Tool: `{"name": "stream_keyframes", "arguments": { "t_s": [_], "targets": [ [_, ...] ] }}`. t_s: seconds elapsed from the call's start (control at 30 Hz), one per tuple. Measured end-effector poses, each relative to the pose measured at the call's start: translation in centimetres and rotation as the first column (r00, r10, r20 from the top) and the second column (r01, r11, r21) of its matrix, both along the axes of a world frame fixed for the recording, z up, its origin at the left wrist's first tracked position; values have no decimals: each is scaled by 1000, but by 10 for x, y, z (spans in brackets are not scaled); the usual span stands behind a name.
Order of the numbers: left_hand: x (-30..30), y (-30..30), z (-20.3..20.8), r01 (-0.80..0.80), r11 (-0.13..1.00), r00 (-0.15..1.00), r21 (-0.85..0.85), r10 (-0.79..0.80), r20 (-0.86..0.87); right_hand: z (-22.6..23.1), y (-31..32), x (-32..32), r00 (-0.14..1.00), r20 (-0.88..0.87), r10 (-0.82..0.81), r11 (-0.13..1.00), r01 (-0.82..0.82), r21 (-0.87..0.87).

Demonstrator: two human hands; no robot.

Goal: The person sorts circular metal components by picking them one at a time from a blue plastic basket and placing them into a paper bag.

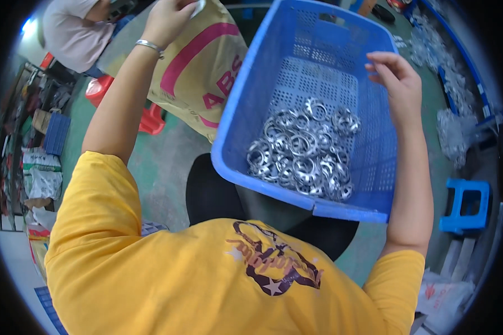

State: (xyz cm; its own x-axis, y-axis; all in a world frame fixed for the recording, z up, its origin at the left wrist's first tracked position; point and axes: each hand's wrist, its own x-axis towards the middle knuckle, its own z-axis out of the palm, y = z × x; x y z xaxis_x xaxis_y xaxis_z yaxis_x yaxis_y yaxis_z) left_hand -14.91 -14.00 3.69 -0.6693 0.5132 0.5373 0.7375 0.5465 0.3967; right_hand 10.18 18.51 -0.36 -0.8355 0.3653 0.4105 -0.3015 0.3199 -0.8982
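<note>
In front of me a blue plastic crate (238, 131) with perforated walls slants above my knees. Shiny metal ring-shaped parts (304, 151) lie heaped in its near half. My left hand (170, 22) is up at the top edge of the view, over a tan sack (193, 67) with magenta print. Its fingers are closed by a small pale piece, too cut off to identify. My right hand (398, 78) hovers by the crate's right wall, fingers loosely bent and apart, with nothing visible in them.
A seated person (75, 33) is at the upper left, near a red stool (151, 120). A blue stool (465, 206) stands at the right. Clear plastic bags (455, 137) line the right side; shelves with packages (42, 167) fill the left.
</note>
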Motion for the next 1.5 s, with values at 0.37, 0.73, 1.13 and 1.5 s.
{"name": "stream_keyframes", "arguments": {
  "t_s": [0.37, 0.73, 1.13, 1.5],
  "targets": [
    [159, 191, -160, 438, -148, 839, -887, -289, 462, -9, 5, 1, 997, 69, 24, 1000, -26, 14],
    [112, 214, -133, 533, 545, 673, -647, 190, 714, -25, 22, -6, 973, 226, 43, 994, -63, 84],
    [152, 141, -49, -3, 763, -261, 646, -624, 736, 6, -4, 7, 866, 406, 292, 956, -273, -106],
    [149, 136, -49, -29, 626, -342, 779, -739, 581, -8, -7, -4, 973, -131, 191, 973, -171, 152]
  ]
}}
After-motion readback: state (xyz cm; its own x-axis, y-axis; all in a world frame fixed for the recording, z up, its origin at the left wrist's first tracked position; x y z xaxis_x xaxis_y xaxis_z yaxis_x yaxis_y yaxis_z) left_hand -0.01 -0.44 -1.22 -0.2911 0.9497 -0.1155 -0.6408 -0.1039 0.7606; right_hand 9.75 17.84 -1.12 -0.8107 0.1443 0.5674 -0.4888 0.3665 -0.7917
